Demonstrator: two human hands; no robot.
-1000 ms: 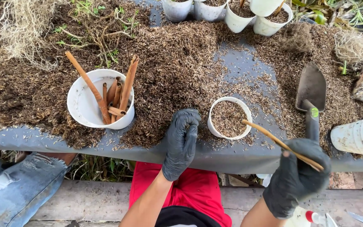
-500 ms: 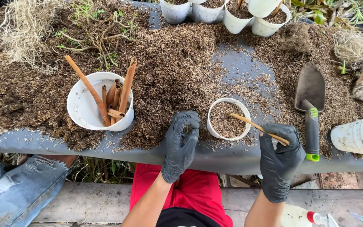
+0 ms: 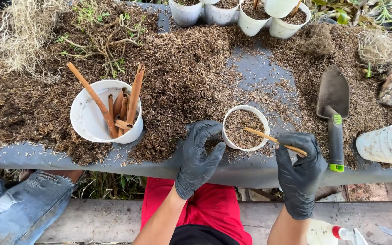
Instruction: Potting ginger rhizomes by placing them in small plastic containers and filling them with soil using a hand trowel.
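Outdoors, grey bench [image 3: 259, 72], scattered brown mulch [image 3: 187, 68]

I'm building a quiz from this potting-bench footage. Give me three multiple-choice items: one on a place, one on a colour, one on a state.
1. Where does the trowel lie?
A. right of the small pot
B. inside the tilted tub
C. under the bench

2. What colour are the gloves on the left hand and right hand?
A. white
B. black
C. orange

3. What does the small pot hold?
A. nothing
B. water
C. brown mulch

Answers:
1 A: it rests on the mulch right of the pot.
2 B: both gloves are black.
3 C: mulch fills it, and the stick in the right hand reaches over it.
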